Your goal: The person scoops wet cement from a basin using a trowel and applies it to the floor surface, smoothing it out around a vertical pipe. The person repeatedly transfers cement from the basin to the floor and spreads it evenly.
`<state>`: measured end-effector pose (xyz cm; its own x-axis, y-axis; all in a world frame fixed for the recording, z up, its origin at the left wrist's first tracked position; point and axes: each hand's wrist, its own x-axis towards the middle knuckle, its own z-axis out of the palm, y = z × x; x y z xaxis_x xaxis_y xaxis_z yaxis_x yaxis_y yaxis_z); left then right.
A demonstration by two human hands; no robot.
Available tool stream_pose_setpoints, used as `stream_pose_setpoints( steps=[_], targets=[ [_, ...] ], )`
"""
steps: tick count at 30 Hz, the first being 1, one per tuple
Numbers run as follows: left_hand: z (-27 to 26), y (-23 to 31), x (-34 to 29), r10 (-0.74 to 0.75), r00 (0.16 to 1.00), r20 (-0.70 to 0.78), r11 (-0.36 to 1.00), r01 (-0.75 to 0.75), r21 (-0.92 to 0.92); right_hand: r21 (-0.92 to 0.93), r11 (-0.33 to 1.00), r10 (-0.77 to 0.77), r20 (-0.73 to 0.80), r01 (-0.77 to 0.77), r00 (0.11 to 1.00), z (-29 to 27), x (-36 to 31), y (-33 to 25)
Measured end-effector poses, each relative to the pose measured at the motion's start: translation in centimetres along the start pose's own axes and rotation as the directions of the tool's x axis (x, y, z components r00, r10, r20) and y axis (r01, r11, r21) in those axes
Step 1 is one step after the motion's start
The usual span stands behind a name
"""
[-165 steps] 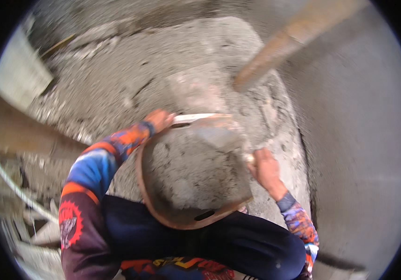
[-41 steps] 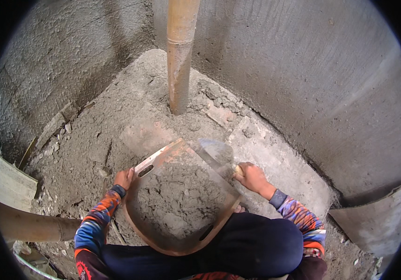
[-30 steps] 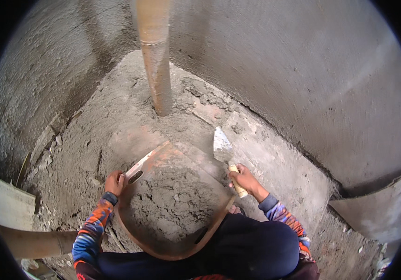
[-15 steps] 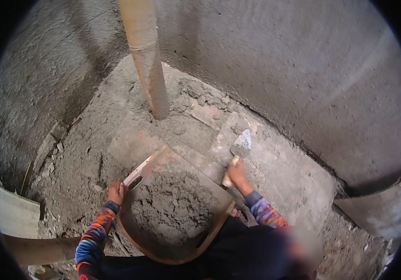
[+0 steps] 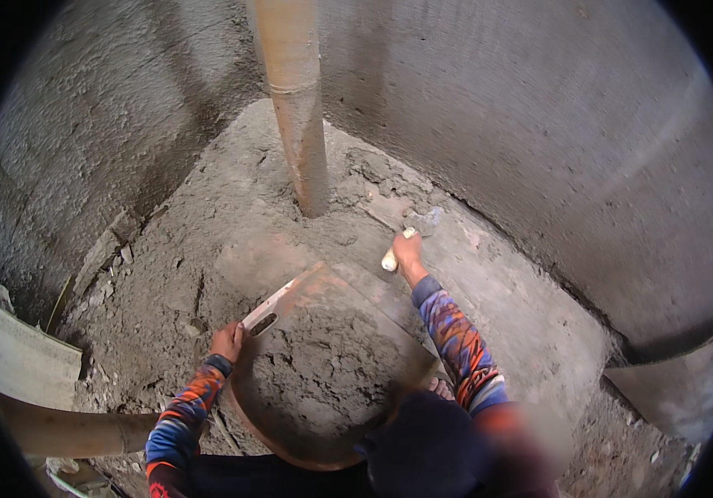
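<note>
My left hand (image 5: 227,342) is closed on the left rim of a shallow mortar pan (image 5: 290,286), just below its slotted handhold. Grey, lumpy wet mortar (image 5: 323,365) fills much of the pan, which is rounded at the near side and straight along its upper edges. My right hand (image 5: 407,249) is wrapped around the pale handle of a trowel (image 5: 425,222). The mortar-smeared blade points away from me, low over the floor beside the rough mortar patch (image 5: 377,170); I cannot tell whether it touches. My dark-clothed knee hides the pan's lower right side.
A bamboo pole (image 5: 294,108) stands on the floor near the corner of two rough grey walls (image 5: 497,108). Another bamboo length (image 5: 82,427) lies at lower left. Curved pale sheets (image 5: 20,344) lean at both sides, and rubble (image 5: 111,257) lines the left wall.
My right hand has moved the trowel farther away and slightly left, with its blade turned more toward the right wall. The left hand keeps its hold on the pan; the whole view has shifted somewhat.
</note>
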<state>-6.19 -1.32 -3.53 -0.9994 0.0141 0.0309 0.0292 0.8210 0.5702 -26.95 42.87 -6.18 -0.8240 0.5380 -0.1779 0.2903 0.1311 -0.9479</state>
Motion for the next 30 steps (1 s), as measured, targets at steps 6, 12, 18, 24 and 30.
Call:
stream_pose_setpoints(
  steps=[6,12,18,24,30],
  targets=[
    [-0.6,-0.4,-0.4,-0.018,1.0,0.01,1.0,0.018,0.002,0.145,0.985,-0.098,0.001,0.097,0.995,0.7,2.4,1.2],
    [0.4,0.1,0.1,-0.052,0.998,0.031,0.998,0.053,-0.043,0.196,0.975,-0.125,0.107,0.102,0.986,-1.0,4.5,2.4],
    [-0.3,-2.1,-0.8,-0.074,0.997,0.021,0.997,0.073,0.022,0.446,0.887,-0.029,0.311,-0.119,0.95,-1.6,-1.6,-0.6],
    [-0.1,-1.4,-0.4,-0.039,0.999,0.018,0.999,0.039,-0.002,0.386,0.916,-0.054,0.396,-0.113,0.916,-5.0,-5.7,-0.8],
    [-0.3,-1.7,-0.9,-0.061,0.998,0.011,0.998,0.061,0.035,-0.088,0.926,-0.279,0.499,0.368,0.821,-11.1,-13.3,0.2]
  ],
)
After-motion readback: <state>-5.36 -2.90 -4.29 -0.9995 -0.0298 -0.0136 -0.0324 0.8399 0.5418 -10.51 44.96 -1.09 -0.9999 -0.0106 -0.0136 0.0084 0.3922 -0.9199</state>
